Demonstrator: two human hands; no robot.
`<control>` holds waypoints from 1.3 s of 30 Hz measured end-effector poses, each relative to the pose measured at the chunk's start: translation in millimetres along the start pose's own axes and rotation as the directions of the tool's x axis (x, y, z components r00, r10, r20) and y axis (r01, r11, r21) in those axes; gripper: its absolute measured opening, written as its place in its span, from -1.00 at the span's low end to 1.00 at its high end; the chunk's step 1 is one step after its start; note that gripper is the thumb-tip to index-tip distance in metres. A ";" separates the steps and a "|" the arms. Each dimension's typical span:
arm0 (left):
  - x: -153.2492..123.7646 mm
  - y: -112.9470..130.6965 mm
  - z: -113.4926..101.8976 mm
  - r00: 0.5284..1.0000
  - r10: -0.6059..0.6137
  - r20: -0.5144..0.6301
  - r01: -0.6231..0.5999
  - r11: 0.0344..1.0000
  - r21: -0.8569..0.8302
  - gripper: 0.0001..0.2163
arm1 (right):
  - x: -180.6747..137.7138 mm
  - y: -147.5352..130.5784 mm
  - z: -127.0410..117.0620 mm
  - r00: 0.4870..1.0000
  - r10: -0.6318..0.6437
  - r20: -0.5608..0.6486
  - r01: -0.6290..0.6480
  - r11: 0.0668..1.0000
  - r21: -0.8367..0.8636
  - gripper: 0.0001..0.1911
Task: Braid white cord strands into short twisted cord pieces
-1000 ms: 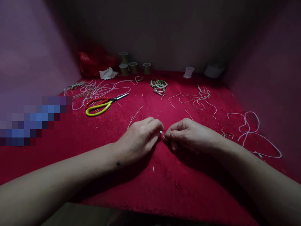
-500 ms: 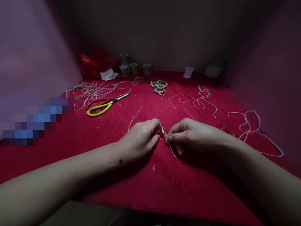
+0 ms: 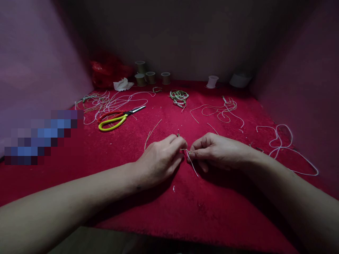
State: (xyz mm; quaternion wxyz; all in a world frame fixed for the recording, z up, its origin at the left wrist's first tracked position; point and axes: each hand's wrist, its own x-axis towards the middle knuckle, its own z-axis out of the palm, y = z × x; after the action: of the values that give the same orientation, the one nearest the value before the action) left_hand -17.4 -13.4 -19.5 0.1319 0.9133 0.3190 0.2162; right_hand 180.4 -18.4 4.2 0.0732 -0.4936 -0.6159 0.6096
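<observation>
Both my hands meet over the middle of the red cloth, working on one thin braided cord (image 3: pixel 193 165). My left hand (image 3: pixel 164 157) is closed, its thumb and fingers pinching the cord's braided part, which they now mostly cover. Just to the right, my right hand (image 3: pixel 214 151) pinches the cord's strands between thumb and forefinger. Pale loose ends hang down between the hands toward me. A small pin-like tip (image 3: pixel 178 133) shows just beyond my left fingers. Two thin tan strands (image 3: pixel 149 135) stick out past the back of my left hand.
Scissors (image 3: pixel 112 123) with red and yellow handles lie left, beside tangled cords (image 3: pixel 106 102). A coiled green-white braid (image 3: pixel 179 97) lies ahead. Spools (image 3: pixel 165 78), crumpled tissue (image 3: pixel 123 84) and a red bag (image 3: pixel 108 72) stand at the back. A white cord (image 3: pixel 291 141) loops at right.
My left hand has shifted slightly right, toward my right hand, and its fingers now cover the braided part that showed before. My right hand has barely moved.
</observation>
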 end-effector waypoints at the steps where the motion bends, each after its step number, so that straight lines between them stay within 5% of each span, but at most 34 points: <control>1: -1.4 0.6 1.4 1.000 0.029 0.005 -0.029 0.999 0.039 -0.90 | -0.1 0.3 -0.1 1.000 -0.006 0.001 0.006 1.000 -0.002 -0.83; 10: -2.4 -0.7 12.2 0.969 0.246 -0.008 -0.224 0.894 0.388 -0.83 | -0.9 0.3 -2.3 0.999 -0.022 0.036 0.023 1.000 -0.018 -0.83; 18: -1.2 -1.1 8.2 0.918 0.389 0.079 -0.380 0.807 0.451 -0.84 | -1.3 -0.9 -2.2 0.998 -0.010 0.059 0.010 1.000 0.001 -0.84; 26: 2.5 2.8 5.3 0.991 0.127 0.049 -0.135 0.966 0.222 -0.87 | -0.6 3.6 -5.0 0.996 -0.040 0.081 0.040 0.999 0.003 -0.88; 30: 0.7 4.0 3.2 0.995 0.090 0.043 -0.095 0.983 0.158 -0.90 | -0.1 4.7 -5.6 0.996 -0.030 0.079 0.031 1.000 -0.004 -0.86; 39: -1.9 2.0 6.7 0.887 0.454 0.079 -0.445 0.799 0.404 -0.83 | -0.9 3.6 -5.4 0.995 -0.051 0.082 0.051 0.999 -0.005 -0.84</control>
State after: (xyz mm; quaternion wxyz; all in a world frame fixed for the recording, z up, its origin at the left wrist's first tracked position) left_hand -14.5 -16.8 -25.2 -0.1214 0.9672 0.1329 0.1791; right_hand 186.5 -16.2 3.0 0.0617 -0.4526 -0.6330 0.6250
